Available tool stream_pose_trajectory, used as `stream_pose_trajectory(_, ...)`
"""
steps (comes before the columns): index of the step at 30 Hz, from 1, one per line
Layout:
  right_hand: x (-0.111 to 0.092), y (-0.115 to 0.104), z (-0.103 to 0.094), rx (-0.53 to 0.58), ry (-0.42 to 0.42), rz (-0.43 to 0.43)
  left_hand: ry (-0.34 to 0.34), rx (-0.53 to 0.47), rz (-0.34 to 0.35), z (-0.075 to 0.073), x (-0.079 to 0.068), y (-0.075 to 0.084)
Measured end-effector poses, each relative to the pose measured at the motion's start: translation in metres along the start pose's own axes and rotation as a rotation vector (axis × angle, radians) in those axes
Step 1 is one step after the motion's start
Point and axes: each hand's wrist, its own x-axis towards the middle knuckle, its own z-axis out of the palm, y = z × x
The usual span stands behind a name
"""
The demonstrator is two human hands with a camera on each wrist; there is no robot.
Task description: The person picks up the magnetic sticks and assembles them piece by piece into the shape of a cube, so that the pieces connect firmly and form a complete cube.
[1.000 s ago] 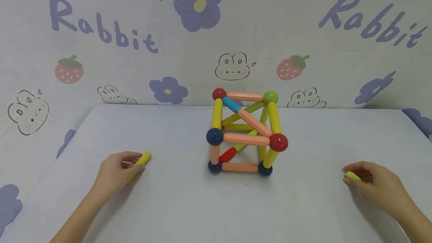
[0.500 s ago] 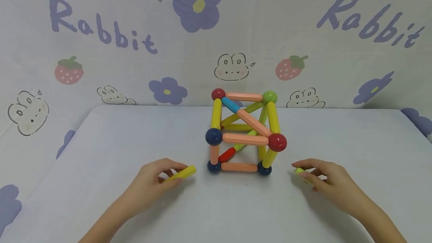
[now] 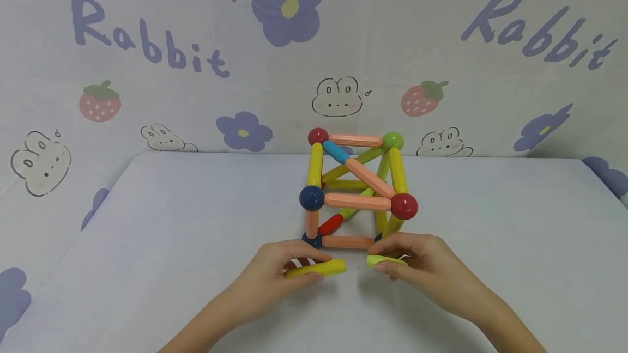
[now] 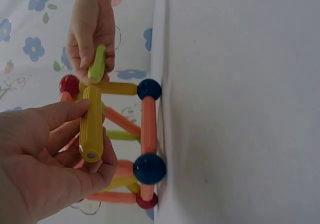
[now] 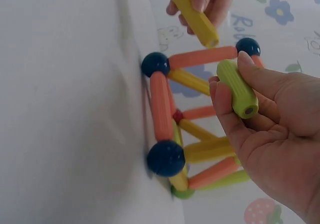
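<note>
My left hand [image 3: 275,271] pinches a yellow magnetic rod [image 3: 333,267] between thumb and fingers, its free end pointing right. Facing it, my right hand [image 3: 422,260] pinches a shorter lime-green magnetic rod [image 3: 385,261]. A small gap separates the two rod ends in the head view. A dark metal spot shows in the end of the yellow rod [image 4: 91,151] in the left wrist view, and another in the lime-green rod [image 5: 247,108] in the right wrist view. Just behind both hands stands a cube frame of rods and balls, with a salmon rod [image 3: 358,202] along its upper front.
The frame's corners are dark blue balls [image 3: 311,198], red balls [image 3: 404,206] and a green ball [image 3: 393,141]. A blue-and-salmon diagonal crosses its top. It stands on a white-covered table [image 3: 196,200], with a rabbit-print cloth [image 3: 196,102] behind.
Both hands have come inward from opposite sides to the front of the frame, each carrying its rod. The rods have turned nearly level, end towards end. The frame has stayed put.
</note>
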Motion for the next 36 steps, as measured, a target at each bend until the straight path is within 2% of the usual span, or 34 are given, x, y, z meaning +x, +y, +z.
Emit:
stream_pose_trajectory(7, 0.004, -0.008, 0.005, 0.03, -0.036, -0.033, -0.003, -0.031, 0.07, 0.009, 0.004, 0.009)
stream_pose_trajectory(16, 0.003, -0.006, 0.007, -0.051, -0.09, -0.066, -0.01, -0.059, 0.054, 0.01, 0.004, 0.008)
stream_pose_trajectory(21, -0.001, -0.005, 0.004, -0.174, -0.025, -0.12, 0.012, -0.055, 0.026, 0.008, 0.004, 0.005)
stream_pose_trajectory(23, -0.002, -0.006, 0.001, -0.191, 0.01, -0.124, 0.025, -0.051, 0.011, 0.007, 0.004, 0.003)
stream_pose_trajectory(30, -0.007, -0.009, -0.008, -0.038, 0.077, -0.098, 0.037, -0.073, -0.018, 0.004, 0.006, 0.002)
stream_pose_trajectory(36, -0.008, -0.01, -0.007, 0.103, 0.088, -0.101, 0.04, -0.132, -0.037, 0.004, 0.007, 0.003)
